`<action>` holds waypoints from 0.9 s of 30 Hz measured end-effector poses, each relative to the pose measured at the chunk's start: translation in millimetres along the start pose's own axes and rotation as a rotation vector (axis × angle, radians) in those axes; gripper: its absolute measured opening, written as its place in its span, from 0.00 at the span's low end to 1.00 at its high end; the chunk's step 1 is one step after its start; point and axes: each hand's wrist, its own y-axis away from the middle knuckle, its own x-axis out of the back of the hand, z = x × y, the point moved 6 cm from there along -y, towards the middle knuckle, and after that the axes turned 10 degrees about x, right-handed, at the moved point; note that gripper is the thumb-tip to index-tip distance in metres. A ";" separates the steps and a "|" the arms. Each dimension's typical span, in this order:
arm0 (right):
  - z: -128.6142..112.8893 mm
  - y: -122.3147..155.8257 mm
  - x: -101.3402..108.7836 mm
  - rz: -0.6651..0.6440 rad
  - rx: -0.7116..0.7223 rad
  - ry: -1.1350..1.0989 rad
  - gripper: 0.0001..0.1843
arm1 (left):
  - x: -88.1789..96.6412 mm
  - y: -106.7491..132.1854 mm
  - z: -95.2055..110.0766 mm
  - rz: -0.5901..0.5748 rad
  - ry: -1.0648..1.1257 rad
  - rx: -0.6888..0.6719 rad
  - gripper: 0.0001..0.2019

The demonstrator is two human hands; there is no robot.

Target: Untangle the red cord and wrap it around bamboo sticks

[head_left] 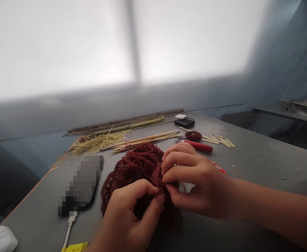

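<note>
A large tangled bundle of dark red cord [132, 164] lies on the grey table in front of me. My left hand [135, 210] pinches strands at its near side, thumb and forefinger pressed together. From the right, my right hand [192, 175] grips a gathered clump of the same cord, its fingertips close to those of the left. Exactly which strands sit between the fingers is hidden. Just beyond my right hand lies a red-handled tool [199, 146], its tip partly hidden by a small coil of red cord [193, 135] nearby.
A phone-like device [90, 203], blurred out, lies left with a white cable [68, 231]. Behind the bundle are thin sticks [145, 140], a heap of straw-coloured strips [98, 142] and long bamboo poles [132, 124]. A black box [184, 122] and flat slivers [223, 140] lie farther right.
</note>
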 end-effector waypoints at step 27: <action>1.9 1.6 5.1 -0.002 0.027 0.033 0.06 | 4.5 -7.2 -13.2 -0.017 0.125 0.032 0.07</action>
